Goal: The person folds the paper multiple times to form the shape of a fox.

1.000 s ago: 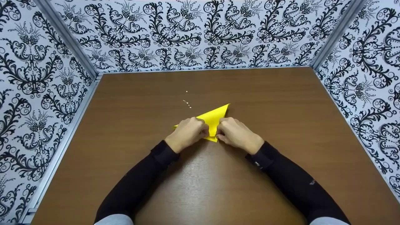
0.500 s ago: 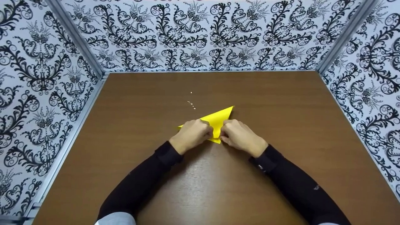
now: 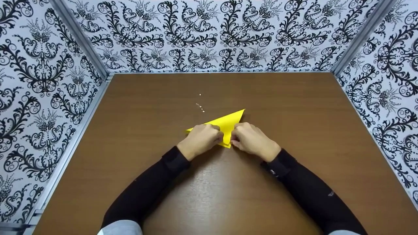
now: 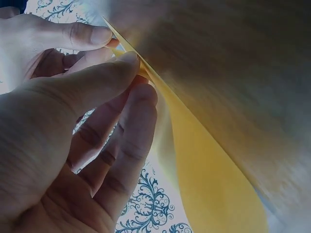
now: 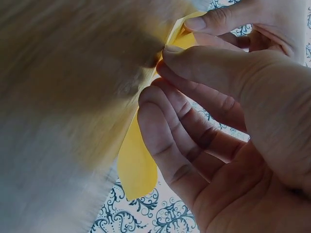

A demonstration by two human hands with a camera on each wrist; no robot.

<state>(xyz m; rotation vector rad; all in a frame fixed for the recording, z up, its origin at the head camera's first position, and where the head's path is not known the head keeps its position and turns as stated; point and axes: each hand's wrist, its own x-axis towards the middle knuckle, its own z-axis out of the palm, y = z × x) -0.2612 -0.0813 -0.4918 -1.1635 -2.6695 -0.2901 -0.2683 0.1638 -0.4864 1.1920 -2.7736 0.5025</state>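
A folded yellow sheet of paper (image 3: 227, 123) lies near the middle of the table, one pointed corner toward the back right. My left hand (image 3: 201, 139) pinches its near edge, and the right hand (image 3: 253, 140) pinches close by on the right. In the left wrist view, the left thumb and index finger (image 4: 129, 65) hold a narrow fold, while the rest of the paper (image 4: 214, 179) bows up loosely. The right wrist view has the right thumb (image 5: 180, 56) and index finger pinching the same edge, with a paper flap (image 5: 137, 167) hanging beyond. Knuckles hide part of the fold from above.
The brown wooden table (image 3: 147, 98) is enclosed by patterned panels (image 3: 209, 36) at the back and both sides. Several tiny white specks (image 3: 200, 107) mark the tabletop behind the paper. Metal posts (image 3: 365, 36) stand at the back corners.
The head view has shifted slightly, so everything sits a little further right in the picture than a second ago. Both hands keep their pinch on the paper, with barely any movement.
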